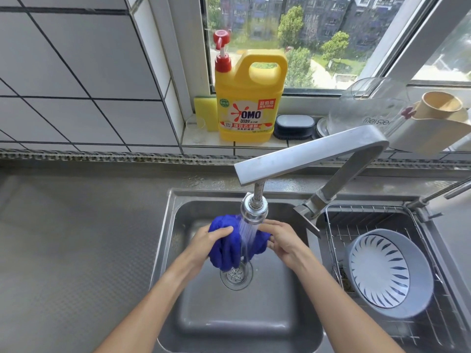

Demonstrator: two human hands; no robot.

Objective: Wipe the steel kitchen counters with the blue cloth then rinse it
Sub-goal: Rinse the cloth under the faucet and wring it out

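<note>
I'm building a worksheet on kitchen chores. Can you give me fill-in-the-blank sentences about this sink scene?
1. Both hands hold the blue cloth under running ____.
2. The yellow detergent bottle has a ____ pump.
3. The patterned bowl lies in a wire ____.
4. The cloth hangs above the sink's ____.

Missing words: water; red; basket; drain

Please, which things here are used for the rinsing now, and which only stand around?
In use: blue cloth, left hand, right hand, tap, sink.
Standing around: yellow soap bottle, sponge, bowl, wire rack.
</note>
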